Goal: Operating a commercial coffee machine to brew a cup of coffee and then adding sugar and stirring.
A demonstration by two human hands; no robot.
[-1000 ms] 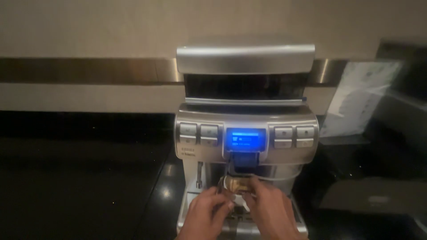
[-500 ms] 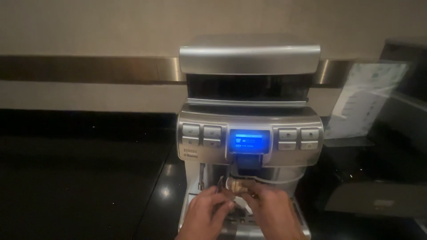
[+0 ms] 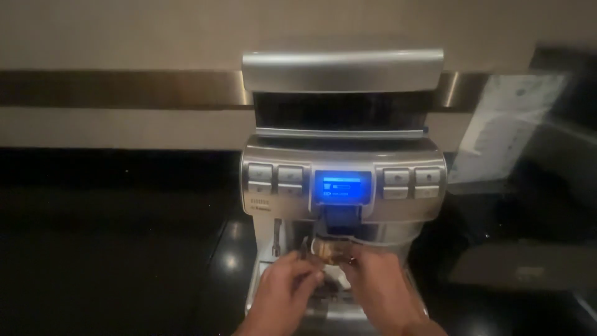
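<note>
— dark polished counter (image 3: 112,249) along a pale wall with a metal strip; what stands on it?

— a silver coffee machine (image 3: 342,168), pushed back against the wall, its small blue screen (image 3: 339,186) lit between two pairs of buttons. to its right a slanted sheet or card (image 3: 504,130) leans near the wall, too blurred to make out.

— and the hands?

— both are in low at the front of the machine, over the drip tray (image 3: 261,280). the left hand (image 3: 283,292) has its fingers curled in, thumb and forefinger pinched at the side of a small glass cup (image 3: 329,249). the right hand (image 3: 376,283) closes on the cup's other side, fingers bent around it.

— so the cup is held, not just standing?

— held from both sides; whether its base also rests on the tray i cannot tell, since the hands hide that part. it sits right under the dark spout block (image 3: 339,221) that hangs below the screen, which seems to be why it is kept so high and centred there.

— anything in the cup?

— it looks pale brownish, but in this dim light i cannot say whether that is liquid or only a reflection.

— why two hands on such a small thing?

— my guess is steadiness: the gap under the spout is tight and the cup is small.
</note>
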